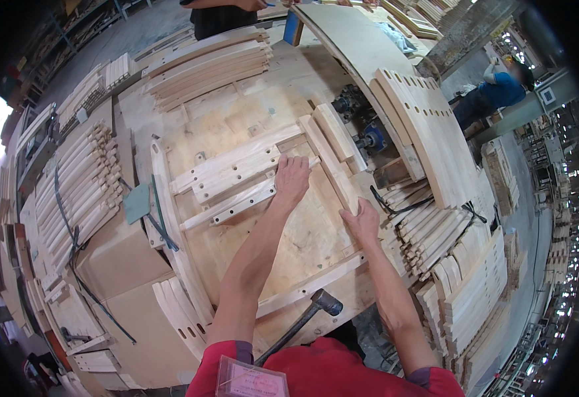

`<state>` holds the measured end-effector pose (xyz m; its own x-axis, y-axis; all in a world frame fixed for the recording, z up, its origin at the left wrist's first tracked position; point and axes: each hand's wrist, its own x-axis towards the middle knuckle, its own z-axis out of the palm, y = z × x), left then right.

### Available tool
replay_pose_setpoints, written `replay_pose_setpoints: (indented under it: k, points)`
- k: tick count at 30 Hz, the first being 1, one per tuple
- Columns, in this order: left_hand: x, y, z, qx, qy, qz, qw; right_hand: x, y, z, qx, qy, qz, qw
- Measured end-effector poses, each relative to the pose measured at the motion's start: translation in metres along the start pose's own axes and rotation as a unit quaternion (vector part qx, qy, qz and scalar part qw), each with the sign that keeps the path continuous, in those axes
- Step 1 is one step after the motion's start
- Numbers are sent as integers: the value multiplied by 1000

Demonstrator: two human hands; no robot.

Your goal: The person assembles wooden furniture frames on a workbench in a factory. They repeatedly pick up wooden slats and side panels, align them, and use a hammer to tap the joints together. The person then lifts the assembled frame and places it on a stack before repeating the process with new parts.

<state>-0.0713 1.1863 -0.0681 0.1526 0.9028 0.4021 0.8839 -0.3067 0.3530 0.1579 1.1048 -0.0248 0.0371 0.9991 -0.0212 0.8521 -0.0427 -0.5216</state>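
My left hand is closed round the end of a pale wooden rail with a row of dark holes, inside a partly joined wooden frame. Next to that rail lies a wider drilled board. Farther right, my right hand grips the near end of a wooden side post, thumb on top. A curved post forms the frame's left side. Along the near edge runs a drilled crosspiece. A mallet with a dark head lies close to my body, its handle toward my left sleeve.
Strapped wooden slats lie on the left, with stacked boards at the back. Slotted panels stand at the right above bundled sticks. A person in blue is at far right; another person's dark clothing shows at the back.
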Motion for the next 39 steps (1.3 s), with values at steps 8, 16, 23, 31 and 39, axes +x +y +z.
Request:
replay_pose_setpoints:
  k: [8,16,23,31,39]
  points:
    - [-2,-2,-3,-2,-8,-12,1000,-3,-3,7,33,5,16,999]
    - [-7,-15,5,7,25,-18,999,3,3,16,-16,23,-21,999]
    - [-1,-2,-4,1,-3,-10,1000,1,0,5,22,19,-22,999]
    - [-8,-11,-3,-26,17,-1,1000,-8,-13,10,-3,-30,25,999]
    - [-11,-14,-12,30,-33,-14,999,-16,-20,20,-11,-27,-8,1000]
